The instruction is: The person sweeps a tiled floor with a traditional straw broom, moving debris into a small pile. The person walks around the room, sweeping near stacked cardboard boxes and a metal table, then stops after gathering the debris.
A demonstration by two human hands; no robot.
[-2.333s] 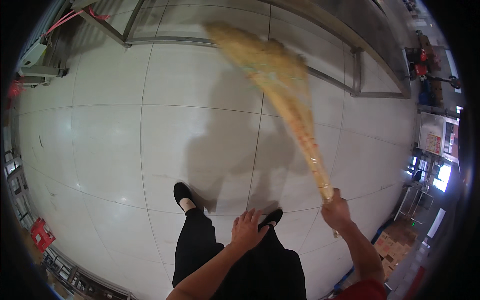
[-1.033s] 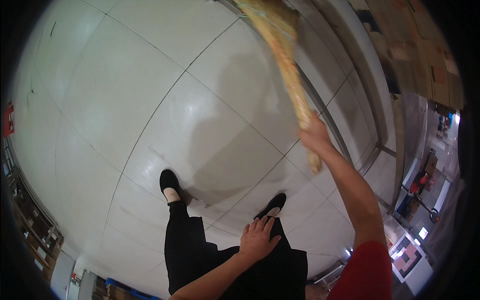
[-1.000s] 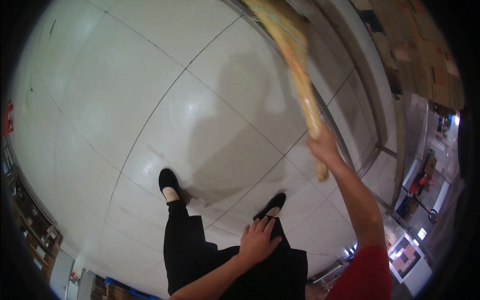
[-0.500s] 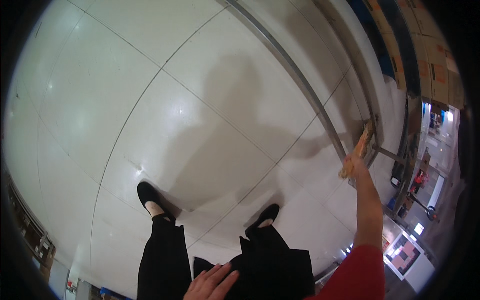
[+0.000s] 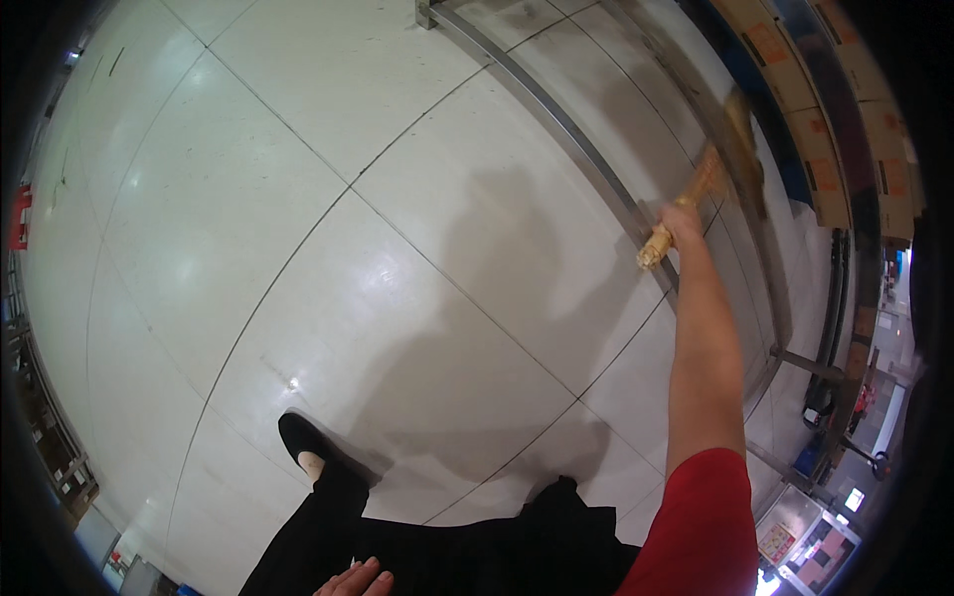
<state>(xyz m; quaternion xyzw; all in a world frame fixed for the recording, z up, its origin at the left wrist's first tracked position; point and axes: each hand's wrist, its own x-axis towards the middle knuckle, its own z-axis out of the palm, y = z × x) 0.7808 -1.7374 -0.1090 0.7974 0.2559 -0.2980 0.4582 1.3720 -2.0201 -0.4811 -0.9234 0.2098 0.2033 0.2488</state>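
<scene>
My right hand point(image 5: 682, 221), at the end of an outstretched bare arm, is closed round the pale yellow handle of what looks like a short straw broom point(image 5: 653, 248). The handle's butt sticks out toward me over the near metal rail point(image 5: 537, 89). Beyond my grip it slants up and right toward a blurred, brownish head point(image 5: 740, 134) by the far rail point(image 5: 760, 238); that rail partly hides it. My left hand point(image 5: 356, 579) lies at the lower edge against my black clothing. Its fingers are stretched out with nothing visible in them; the palm is hidden.
Stacked cardboard boxes point(image 5: 820, 164) rest above the rails at the right. Pale floor tiles point(image 5: 298, 248) spread before me, with my black shoe point(image 5: 301, 437) on them. Shelving point(image 5: 50, 437) stands at the far left. A crossbar point(image 5: 810, 365) joins the rail frame.
My right hand has moved the broom away from me and slightly left along the rails. The view has shifted with my body, and my left hand has sunk lower in the picture.
</scene>
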